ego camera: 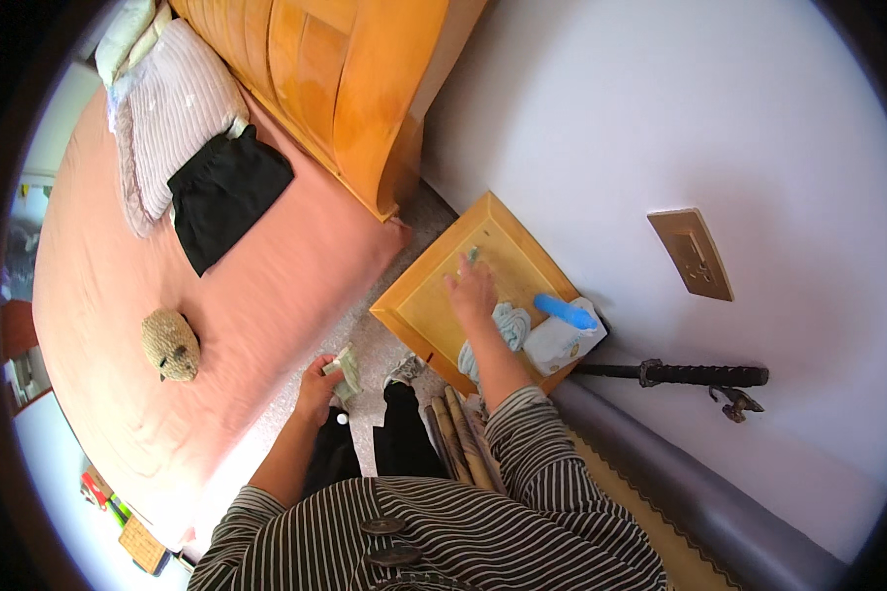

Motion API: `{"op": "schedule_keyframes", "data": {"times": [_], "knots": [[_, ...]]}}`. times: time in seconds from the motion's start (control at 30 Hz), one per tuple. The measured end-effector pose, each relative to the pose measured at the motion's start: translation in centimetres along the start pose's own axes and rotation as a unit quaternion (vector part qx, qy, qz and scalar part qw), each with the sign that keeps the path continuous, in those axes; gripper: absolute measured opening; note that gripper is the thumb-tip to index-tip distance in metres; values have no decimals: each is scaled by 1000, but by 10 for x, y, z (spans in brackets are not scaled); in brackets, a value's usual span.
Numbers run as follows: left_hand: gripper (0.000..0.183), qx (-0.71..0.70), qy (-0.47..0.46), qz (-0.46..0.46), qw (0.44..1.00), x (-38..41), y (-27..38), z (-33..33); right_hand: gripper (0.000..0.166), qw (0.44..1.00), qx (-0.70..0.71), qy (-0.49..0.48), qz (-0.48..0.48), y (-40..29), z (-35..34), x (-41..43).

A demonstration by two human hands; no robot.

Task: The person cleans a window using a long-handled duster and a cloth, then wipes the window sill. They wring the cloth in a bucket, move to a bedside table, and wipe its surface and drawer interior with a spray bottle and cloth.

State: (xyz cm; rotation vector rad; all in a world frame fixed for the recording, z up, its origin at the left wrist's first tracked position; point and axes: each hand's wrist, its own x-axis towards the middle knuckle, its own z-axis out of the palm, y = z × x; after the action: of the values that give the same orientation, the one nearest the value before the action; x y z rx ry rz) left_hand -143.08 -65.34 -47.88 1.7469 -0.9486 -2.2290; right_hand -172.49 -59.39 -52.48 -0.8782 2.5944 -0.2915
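My left hand (316, 390) holds a crumpled, pale green piece, cloth or thin wrapping (346, 371), over the floor beside the bed. A small round white thing (342, 419) shows just below it against my dark trouser leg. Over the wooden bedside table (406, 303) my right hand (474, 292) reaches with its fingers apart. Just beyond its fingertips lies a small greenish thing (473, 253), too small to name. Partly hidden by my right forearm, a light blue cloth (514, 325) lies bunched on the tabletop.
A blue cylinder (565, 312) rests on a white box (562, 343) at the table's corner. A black sword-like handle (702, 374) juts out along the wall. Rolled sheets (462, 436) stand below the table. The bed (266, 295) holds black folded clothing (226, 196) and a woven animal-like object (170, 345).
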Motion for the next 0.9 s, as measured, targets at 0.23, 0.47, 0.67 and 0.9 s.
{"op": "schedule_keyframes", "data": {"times": [0.23,0.47,0.67,0.9], "knots": [[15,6,-39,-20,999,-6,8,10,34,984,161,-69,26,25,26,15],[36,-38,-29,2,999,-9,20,-1,23,682,683,-246,89,-17,28,-79],[44,-8,-46,89,995,-29,44,-16,26,702,618,-352,34,-90,-4,-116],[18,41,-93,145,984,-51,60,-76,25,849,455,-256,-80,-165,-22,-167]]}}
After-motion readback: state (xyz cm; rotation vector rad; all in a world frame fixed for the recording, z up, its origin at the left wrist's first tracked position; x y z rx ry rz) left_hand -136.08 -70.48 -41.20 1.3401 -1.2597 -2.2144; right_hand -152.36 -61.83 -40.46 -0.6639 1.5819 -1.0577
